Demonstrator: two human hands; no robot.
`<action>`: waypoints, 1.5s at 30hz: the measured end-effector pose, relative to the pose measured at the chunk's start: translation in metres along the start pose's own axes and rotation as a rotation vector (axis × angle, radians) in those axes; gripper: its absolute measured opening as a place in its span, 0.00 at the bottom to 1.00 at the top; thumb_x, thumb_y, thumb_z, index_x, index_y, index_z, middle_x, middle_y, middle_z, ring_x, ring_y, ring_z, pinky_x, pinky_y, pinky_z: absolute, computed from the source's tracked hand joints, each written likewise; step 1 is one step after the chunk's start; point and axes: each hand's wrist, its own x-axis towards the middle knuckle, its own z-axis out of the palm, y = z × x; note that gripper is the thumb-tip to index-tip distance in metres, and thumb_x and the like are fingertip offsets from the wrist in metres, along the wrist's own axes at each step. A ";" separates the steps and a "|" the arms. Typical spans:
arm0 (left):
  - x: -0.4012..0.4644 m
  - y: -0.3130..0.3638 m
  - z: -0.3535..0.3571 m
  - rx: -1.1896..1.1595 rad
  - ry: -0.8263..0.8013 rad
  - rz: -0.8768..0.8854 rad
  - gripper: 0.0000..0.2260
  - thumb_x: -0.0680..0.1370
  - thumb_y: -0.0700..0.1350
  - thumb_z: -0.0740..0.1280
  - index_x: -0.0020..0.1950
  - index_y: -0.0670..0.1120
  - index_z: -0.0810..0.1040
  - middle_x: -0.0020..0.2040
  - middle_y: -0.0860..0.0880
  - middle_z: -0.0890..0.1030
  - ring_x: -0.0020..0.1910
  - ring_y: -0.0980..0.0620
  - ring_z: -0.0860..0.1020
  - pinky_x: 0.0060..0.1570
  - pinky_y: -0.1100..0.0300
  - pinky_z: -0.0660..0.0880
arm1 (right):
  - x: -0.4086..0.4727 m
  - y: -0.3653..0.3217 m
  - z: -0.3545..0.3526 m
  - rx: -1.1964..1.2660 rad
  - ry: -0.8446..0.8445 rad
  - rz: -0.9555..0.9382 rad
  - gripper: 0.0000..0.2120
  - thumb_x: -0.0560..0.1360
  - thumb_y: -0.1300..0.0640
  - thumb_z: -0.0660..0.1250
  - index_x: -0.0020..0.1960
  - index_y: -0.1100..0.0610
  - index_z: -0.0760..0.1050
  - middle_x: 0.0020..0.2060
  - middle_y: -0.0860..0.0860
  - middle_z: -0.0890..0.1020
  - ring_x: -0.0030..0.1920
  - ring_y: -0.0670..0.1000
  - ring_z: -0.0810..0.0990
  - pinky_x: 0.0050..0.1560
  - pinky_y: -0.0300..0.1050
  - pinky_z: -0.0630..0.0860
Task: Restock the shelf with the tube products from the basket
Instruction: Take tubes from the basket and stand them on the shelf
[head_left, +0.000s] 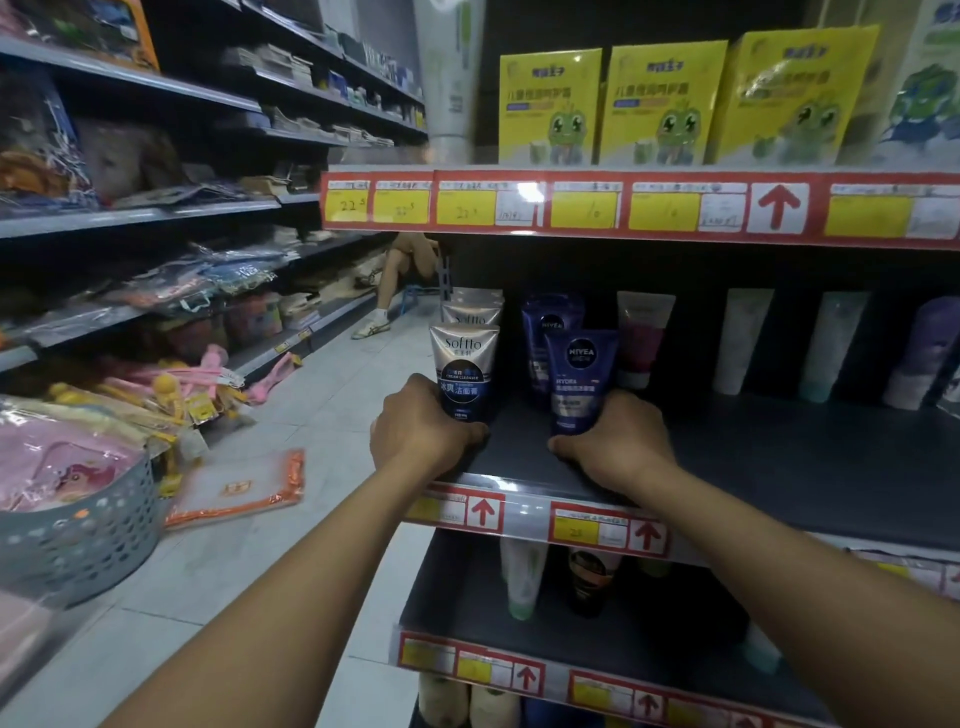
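Observation:
My left hand (423, 431) grips the base of a silver and dark-blue Softto tube (464, 369) standing upright at the left front of the dark middle shelf (779, 467). More Softto tubes (472, 312) stand behind it. My right hand (618, 441) grips the base of a blue Nivea tube (579, 376), upright, just to the right. A second Nivea tube (550, 327) stands behind that one. The grey perforated basket (78, 535) sits at the far left, holding pink packaged goods.
Further tubes (644, 338) line the back of the same shelf to the right. Yellow frog boxes (660, 104) fill the shelf above. Packets (239, 491) lie on the tiled aisle floor. A person's legs (387, 291) show down the aisle. Lower shelves hold more tubes (522, 577).

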 end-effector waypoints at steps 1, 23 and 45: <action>0.005 -0.001 0.000 -0.001 -0.003 0.002 0.31 0.62 0.61 0.82 0.58 0.50 0.78 0.53 0.47 0.85 0.50 0.44 0.82 0.47 0.51 0.80 | 0.003 -0.004 0.003 -0.002 -0.009 0.006 0.27 0.64 0.45 0.82 0.58 0.53 0.78 0.55 0.51 0.83 0.54 0.54 0.82 0.48 0.44 0.76; 0.029 -0.015 0.016 -0.106 0.012 0.064 0.30 0.67 0.61 0.78 0.62 0.52 0.70 0.58 0.48 0.83 0.57 0.41 0.80 0.55 0.46 0.79 | 0.027 -0.004 0.032 0.014 0.031 -0.133 0.26 0.67 0.37 0.76 0.59 0.49 0.80 0.52 0.48 0.84 0.50 0.51 0.82 0.46 0.43 0.74; 0.032 -0.019 0.023 -0.072 0.034 0.089 0.30 0.72 0.59 0.75 0.70 0.52 0.70 0.62 0.46 0.84 0.59 0.41 0.81 0.56 0.46 0.79 | 0.025 -0.005 0.030 0.015 0.030 -0.169 0.22 0.70 0.39 0.76 0.57 0.51 0.80 0.52 0.49 0.84 0.51 0.51 0.82 0.45 0.41 0.70</action>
